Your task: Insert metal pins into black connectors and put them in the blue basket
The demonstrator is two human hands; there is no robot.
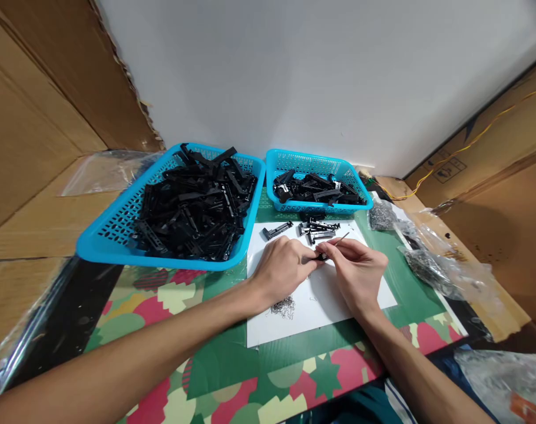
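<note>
Over a white sheet of paper (277, 333), my left hand (279, 265) is closed on a small black plastic part (321, 257), mostly covered by fingers. My right hand (360, 268) meets it there, pinching a thin metal tool (342, 238) whose end points up and right; its exact kind is unclear. Just beyond my hands lie a single black plastic piece (277, 230) and a small group of similar pieces (318, 228). Close to my left wrist, a little heap of fine metal springs or wire bits (284, 307) rests on the paper.
A large blue basket (162, 259) heaped with black parts stands left; a smaller blue basket (325, 206) with similar parts is at the back. Clear bags of small metal pieces (427, 271) lie right. Cardboard (493, 235) and a white wall (294, 70) enclose the table.
</note>
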